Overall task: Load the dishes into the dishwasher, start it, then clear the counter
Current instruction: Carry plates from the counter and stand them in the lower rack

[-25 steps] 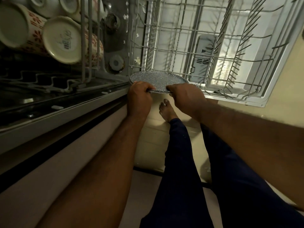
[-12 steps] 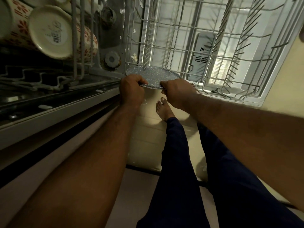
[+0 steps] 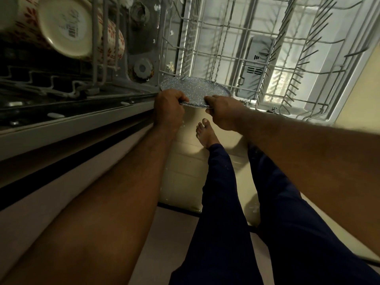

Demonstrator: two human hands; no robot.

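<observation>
Cream tiled floor (image 3: pixel 185 161) lies beneath both hands; the dishwasher's white wire lower rack (image 3: pixel 267 48) stretches beyond them. Its near edge sits just past the fingertips. Left of the left hand (image 3: pixel 168 108), mugs (image 3: pixel 63 27) (floral, on their sides) fill the upper rack (image 3: pixel 98 48). It and the right hand (image 3: pixel 224 114) each grip the near rim of the speckled plate (image 3: pixel 195 89), which lies nearly flat at that edge.

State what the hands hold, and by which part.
A plate, by its near rim: left hand grips the left side, right hand the right.
</observation>
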